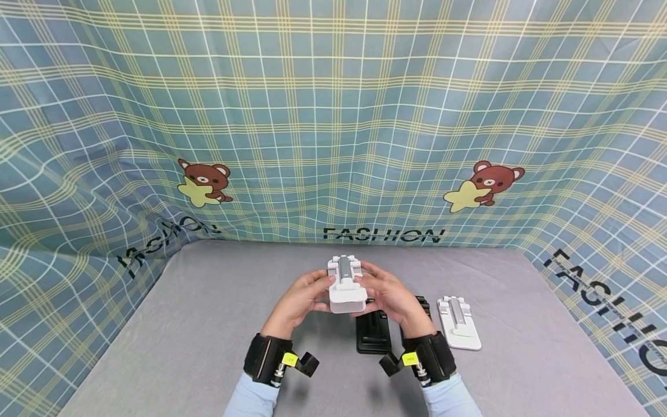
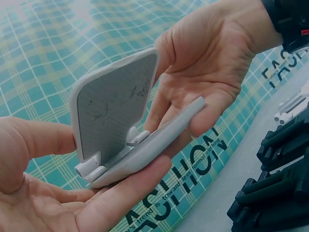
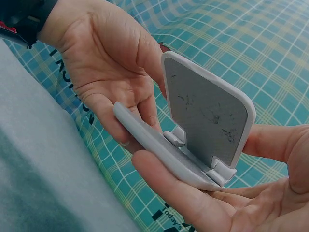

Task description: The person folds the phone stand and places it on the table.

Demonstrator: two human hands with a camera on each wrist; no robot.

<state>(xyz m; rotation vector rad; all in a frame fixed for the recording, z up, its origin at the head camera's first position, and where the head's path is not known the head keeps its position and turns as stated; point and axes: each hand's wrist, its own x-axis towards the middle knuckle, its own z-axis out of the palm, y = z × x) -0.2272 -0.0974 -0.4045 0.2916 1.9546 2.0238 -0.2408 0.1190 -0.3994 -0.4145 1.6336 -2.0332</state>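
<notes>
A white foldable phone stand [image 1: 347, 296] is held up above the table between both hands. My left hand [image 1: 302, 296] grips its left side and my right hand [image 1: 389, 294] its right side. Both wrist views show the stand partly unfolded, its plate with a scuffed grey pad [image 2: 116, 104] angled away from the other part [image 3: 154, 145] at the hinge. Thumbs press the plate from behind, while fingers support the other part from below. Under the right hand lies a black phone stand [image 1: 373, 336], its upper end partly covered.
A second black stand [image 1: 423, 302] lies mostly hidden behind the right wrist. Farther right, another white phone stand [image 1: 461, 325] lies folded on the grey tabletop [image 1: 208, 336]. Plaid cloth [image 1: 333, 139] with printed bears hangs around the back and sides.
</notes>
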